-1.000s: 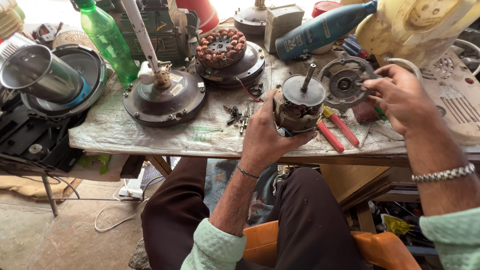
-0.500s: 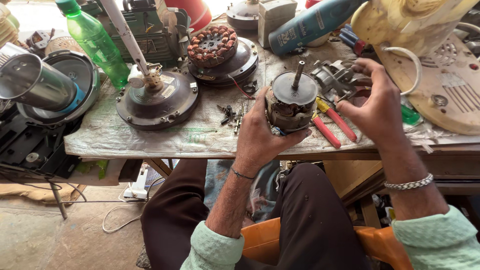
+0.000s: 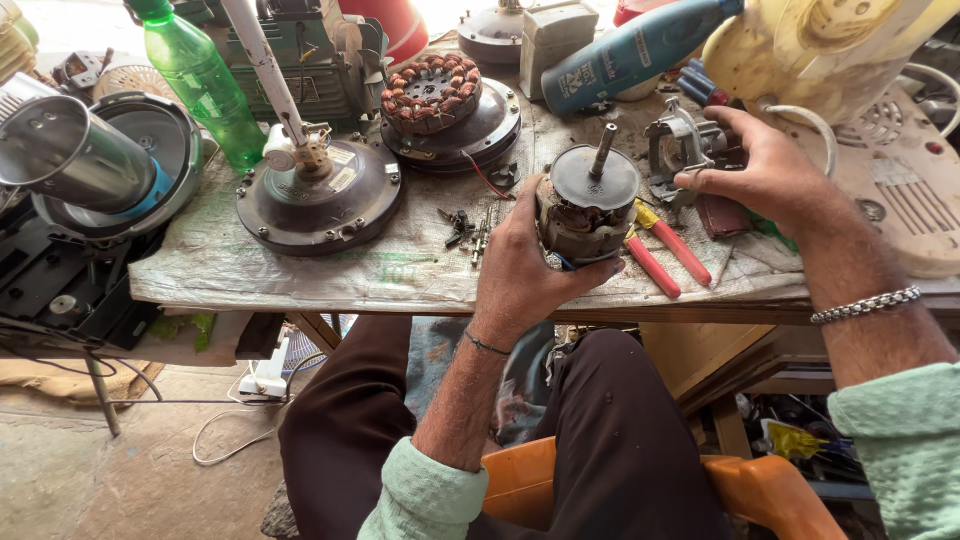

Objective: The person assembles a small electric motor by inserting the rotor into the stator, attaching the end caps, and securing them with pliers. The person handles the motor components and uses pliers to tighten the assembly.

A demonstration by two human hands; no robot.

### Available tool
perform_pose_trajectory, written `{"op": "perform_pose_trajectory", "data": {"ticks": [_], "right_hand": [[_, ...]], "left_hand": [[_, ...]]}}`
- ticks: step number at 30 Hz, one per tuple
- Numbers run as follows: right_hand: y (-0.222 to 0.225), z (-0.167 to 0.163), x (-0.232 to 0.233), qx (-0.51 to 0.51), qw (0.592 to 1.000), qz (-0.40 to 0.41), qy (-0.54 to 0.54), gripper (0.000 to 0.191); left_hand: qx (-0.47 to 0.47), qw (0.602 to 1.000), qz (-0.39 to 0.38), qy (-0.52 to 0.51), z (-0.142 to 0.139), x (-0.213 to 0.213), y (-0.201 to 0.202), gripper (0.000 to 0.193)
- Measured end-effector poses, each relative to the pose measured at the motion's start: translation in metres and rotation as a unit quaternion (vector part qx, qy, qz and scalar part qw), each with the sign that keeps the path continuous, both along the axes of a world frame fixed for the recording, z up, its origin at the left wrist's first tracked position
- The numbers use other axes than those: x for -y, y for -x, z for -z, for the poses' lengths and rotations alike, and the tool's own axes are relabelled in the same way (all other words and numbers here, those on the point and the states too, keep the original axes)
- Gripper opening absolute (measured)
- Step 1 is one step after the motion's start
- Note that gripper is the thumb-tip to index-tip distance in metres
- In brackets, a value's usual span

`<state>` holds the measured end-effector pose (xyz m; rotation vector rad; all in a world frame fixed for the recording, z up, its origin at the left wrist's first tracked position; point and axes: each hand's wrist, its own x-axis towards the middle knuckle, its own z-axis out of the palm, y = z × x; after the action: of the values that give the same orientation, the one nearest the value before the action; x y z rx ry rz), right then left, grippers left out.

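Observation:
My left hand (image 3: 530,265) grips a small electric motor (image 3: 585,200) with copper windings and an upright steel shaft, held upright at the near edge of the workbench. My right hand (image 3: 765,175) holds a grey metal motor end cover (image 3: 678,140) tilted on its side, just right of the motor and a little behind it. Red-handled pliers (image 3: 665,250) lie on the bench between my two hands. A few loose screws (image 3: 465,225) sit left of the motor.
A dark round fan motor housing (image 3: 320,195) with a white rod stands at centre left. Behind it sit a copper-wound stator (image 3: 432,92) on a disc, a green bottle (image 3: 200,85) and a blue tool (image 3: 635,50). A cream fan body (image 3: 880,130) lies at right, steel vessels (image 3: 90,160) at left.
My right hand has lifted the metal end cover off the bench and turned it on edge beside the motor. My left hand keeps the motor steady.

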<state>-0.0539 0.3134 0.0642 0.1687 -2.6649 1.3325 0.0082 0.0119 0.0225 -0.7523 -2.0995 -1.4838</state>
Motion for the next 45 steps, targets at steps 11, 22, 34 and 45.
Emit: {"op": "perform_pose_trajectory", "data": {"ticks": [11, 22, 34, 45], "right_hand": [[-0.033, -0.030, 0.028, -0.105, 0.942, -0.135, 0.290, 0.081], [-0.064, -0.091, 0.103, -0.425, 0.844, -0.152, -0.290, 0.104], [-0.060, -0.099, 0.110, -0.388, 0.833, -0.205, -0.336, 0.104], [-0.065, -0.109, 0.108, -0.343, 0.847, -0.198, -0.356, 0.101]], "left_hand": [[0.012, 1.000, -0.008, -0.002, 0.002, -0.003, 0.002, 0.099], [0.029, 1.000, -0.008, -0.004, -0.002, 0.000, 0.000, 0.105], [0.022, 0.999, 0.014, -0.021, -0.006, -0.001, -0.003, 0.087], [0.014, 1.000, -0.007, -0.005, -0.005, -0.002, -0.002, 0.100]]}}
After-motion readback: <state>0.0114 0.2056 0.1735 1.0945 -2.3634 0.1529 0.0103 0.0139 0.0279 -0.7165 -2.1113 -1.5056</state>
